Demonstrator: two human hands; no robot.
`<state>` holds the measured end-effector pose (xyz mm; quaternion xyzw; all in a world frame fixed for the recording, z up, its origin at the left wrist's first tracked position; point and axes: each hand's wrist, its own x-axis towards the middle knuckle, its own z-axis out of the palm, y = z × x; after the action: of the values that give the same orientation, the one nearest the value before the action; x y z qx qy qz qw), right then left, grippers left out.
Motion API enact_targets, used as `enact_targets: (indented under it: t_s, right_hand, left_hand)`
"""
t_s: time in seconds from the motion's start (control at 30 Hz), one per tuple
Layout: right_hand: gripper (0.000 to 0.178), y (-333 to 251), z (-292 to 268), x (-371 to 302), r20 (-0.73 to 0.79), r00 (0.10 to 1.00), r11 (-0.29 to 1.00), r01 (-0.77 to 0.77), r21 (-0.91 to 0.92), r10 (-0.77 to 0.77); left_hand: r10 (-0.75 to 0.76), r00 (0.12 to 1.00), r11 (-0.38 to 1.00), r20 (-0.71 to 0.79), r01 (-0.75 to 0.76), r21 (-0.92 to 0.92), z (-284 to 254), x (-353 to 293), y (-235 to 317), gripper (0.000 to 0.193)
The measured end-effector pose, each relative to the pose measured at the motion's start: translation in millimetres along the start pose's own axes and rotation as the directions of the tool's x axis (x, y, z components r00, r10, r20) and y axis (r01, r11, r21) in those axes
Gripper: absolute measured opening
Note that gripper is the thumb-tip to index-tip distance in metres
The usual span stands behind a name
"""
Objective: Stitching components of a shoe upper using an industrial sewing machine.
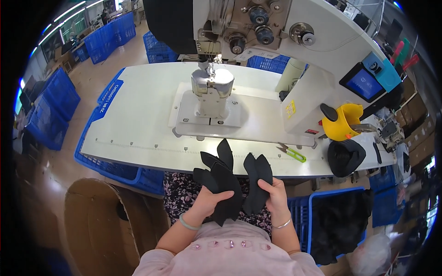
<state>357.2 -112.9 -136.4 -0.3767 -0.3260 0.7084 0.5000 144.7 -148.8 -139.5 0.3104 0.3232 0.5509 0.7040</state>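
Note:
My left hand (pixel 209 202) is closed on several black fabric pieces (pixel 225 188), fanned out with pointed tips toward the table. Its thumb lies across the top piece. My right hand (pixel 275 195) grips another black fabric piece (pixel 254 193), which ends in two pointed lobes at its far end. Both bundles are held apart, over my lap at the table's front edge. Beyond them stands a post-bed sewing machine (pixel 212 92) on the white table (pixel 138 101). Green-handled thread snips (pixel 293 153) lie on the table, right of my right hand.
A yellow holder (pixel 340 124) and a rounded black piece (pixel 346 158) are at the table's right end, below a small screen (pixel 363 82). A blue basket of black material (pixel 338 225) stands at my right. On my left is a large cardboard box (pixel 94 225); a blue crate (pixel 106 163) sits under the table edge.

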Motion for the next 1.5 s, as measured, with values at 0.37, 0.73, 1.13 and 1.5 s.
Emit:
enact_targets:
  t_s: [0.37, 0.73, 1.13, 1.5]
  right_hand:
    - [0.035, 19.1, 23.2, 2.7, 0.063, 0.998, 0.994, -0.009, -0.109, 0.016]
    - [0.034, 11.9, 27.9, -1.0, -0.002, 0.998, 0.983, 0.061, -0.174, -0.062]
    - [0.040, 15.4, 12.6, 3.5, -0.022, 1.000, 0.997, 0.002, 0.071, -0.001]
    - [0.039, 7.9, 5.7, 2.0, 0.191, 0.973, 0.941, -0.179, 0.287, 0.127]
  left_hand:
    - [-0.181, 0.983, 0.969, -0.041, 0.171, -0.179, 11.4, 8.8, -13.6, 0.050]
    - [-0.056, 0.998, 0.991, -0.025, 0.053, -0.119, 9.4, 7.8, -14.9, 0.059]
    - [-0.008, 0.987, 0.999, -0.163, 0.002, -0.038, 13.0, 7.4, -14.1, 0.045]
    - [-0.096, 0.990, 0.995, -0.101, 0.092, -0.044, 7.5, 9.0, -5.6, 0.051]
